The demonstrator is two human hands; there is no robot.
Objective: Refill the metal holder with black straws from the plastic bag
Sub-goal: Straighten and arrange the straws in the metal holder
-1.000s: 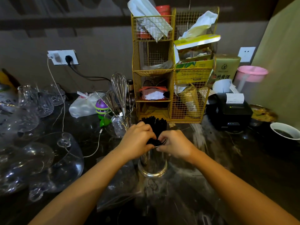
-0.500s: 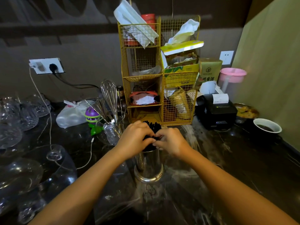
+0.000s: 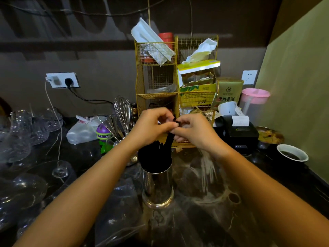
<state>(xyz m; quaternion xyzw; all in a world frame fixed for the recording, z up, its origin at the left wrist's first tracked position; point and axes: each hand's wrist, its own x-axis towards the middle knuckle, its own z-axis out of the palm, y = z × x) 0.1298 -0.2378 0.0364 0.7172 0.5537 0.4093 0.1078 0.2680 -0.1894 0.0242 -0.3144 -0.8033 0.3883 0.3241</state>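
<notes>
A shiny metal holder (image 3: 157,186) stands upright on the dark counter in the middle of the view. A bundle of black straws (image 3: 154,155) fills it and sticks out above the rim. My left hand (image 3: 151,127) and my right hand (image 3: 194,130) meet just above the bundle, fingertips pinched together on the tops of a few taller black straws (image 3: 170,138) that reach up from the holder. A crumpled clear plastic bag (image 3: 115,204) lies flat on the counter to the left of the holder's base, under my left forearm.
A yellow wire rack (image 3: 156,97) full of packets stands right behind the holder. A whisk (image 3: 122,111) in a glass cup is at its left. Glassware (image 3: 19,139) and a white cable crowd the left. A black receipt printer (image 3: 236,131) and a bowl (image 3: 292,154) sit at the right.
Both hands have risen from the holder's rim to above the straw tops, still pinched together. The bundle now shows uncovered in the holder. The camera has tilted down.
</notes>
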